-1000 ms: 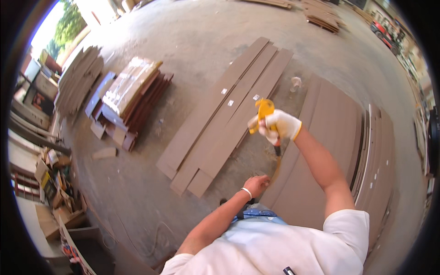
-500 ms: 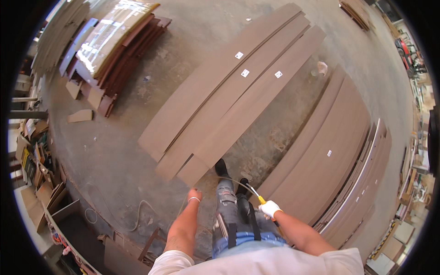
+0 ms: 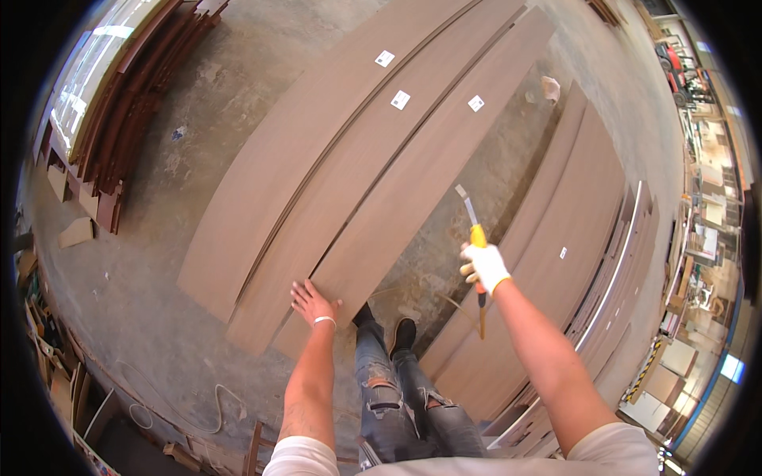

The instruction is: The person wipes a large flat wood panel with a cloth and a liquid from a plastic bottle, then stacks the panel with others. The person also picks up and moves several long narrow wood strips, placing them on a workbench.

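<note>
My bare left hand [image 3: 315, 303] lies with fingers spread on the near end of a long brown panel [image 3: 413, 190]. A white band circles that wrist. My right hand [image 3: 486, 266], in a white glove, is closed around a yellow air blow gun [image 3: 477, 236] with a slim metal nozzle, held up over the gap between two groups of panels. From the gun's lower end hangs a thin hose [image 3: 482, 321]. Beside the touched panel lie a middle panel [image 3: 349, 166] and a left panel [image 3: 278, 151], each bearing a small white label.
To my right is a stack of brown panels [image 3: 548, 262] with a pale metal strip [image 3: 611, 282] along it. Dark red panels [image 3: 135, 103] under shiny wrapping stand at the far left. A hose [image 3: 218, 408] curls on the concrete floor behind left; scraps [image 3: 55, 373] lie at the left edge.
My left hand has moved forward from beside the panel ends onto a panel, its fingers spreading. The right hand has lifted the air blow gun forward, and its nozzle now points away from me.
</note>
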Demonstrator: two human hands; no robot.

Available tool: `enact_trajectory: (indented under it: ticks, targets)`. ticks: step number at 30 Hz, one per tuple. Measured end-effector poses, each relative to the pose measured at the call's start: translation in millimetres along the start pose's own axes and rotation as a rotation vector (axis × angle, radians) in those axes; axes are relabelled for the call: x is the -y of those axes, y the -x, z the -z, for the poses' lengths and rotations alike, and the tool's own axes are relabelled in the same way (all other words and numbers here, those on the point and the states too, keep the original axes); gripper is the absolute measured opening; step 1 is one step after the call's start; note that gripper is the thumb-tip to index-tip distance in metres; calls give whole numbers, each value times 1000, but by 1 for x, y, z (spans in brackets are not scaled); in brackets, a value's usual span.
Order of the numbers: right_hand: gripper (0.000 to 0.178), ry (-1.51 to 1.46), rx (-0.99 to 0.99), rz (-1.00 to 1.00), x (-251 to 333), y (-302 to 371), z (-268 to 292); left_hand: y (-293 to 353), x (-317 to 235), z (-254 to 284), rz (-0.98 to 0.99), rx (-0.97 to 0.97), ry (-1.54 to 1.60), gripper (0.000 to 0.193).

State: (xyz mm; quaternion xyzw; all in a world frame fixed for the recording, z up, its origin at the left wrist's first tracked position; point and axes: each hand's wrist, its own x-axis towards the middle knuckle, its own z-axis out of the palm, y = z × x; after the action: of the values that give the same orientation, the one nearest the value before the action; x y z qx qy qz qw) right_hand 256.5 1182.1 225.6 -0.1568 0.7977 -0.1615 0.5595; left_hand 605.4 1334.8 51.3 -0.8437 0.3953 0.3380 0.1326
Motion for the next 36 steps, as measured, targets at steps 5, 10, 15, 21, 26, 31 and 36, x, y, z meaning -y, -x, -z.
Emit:
enact_trajectory:
  ticks: [5, 10, 15, 21, 26, 31, 36]
  targets:
    - [21, -89, 58, -9, -82, -59, -35, 16, 11, -29, -8, -41, 6, 119]
    - [23, -447, 167, -17, -102, -118, -68, 18, 15, -28, -34, -13, 19, 118]
    - [15, -308, 159, 91, -94, -139, -110, 20, 8, -19, -27, 27, 45, 117]
    - [11, -244, 51, 306, -96, -101, -129, 57, -20, 20, -532, 99, -61, 119]
    - [12, -119, -40, 323, -92, -60, -148, 84, -86, -7, -660, -71, -286, 97]
    - [11, -117, 170, 73, -63, -17, -183, 25, -93, -18, -356, -266, -230, 75]
    - [18, -54, -26, 104, -64, 14, -112, 55, -62, 36, -396, -72, -71, 59]
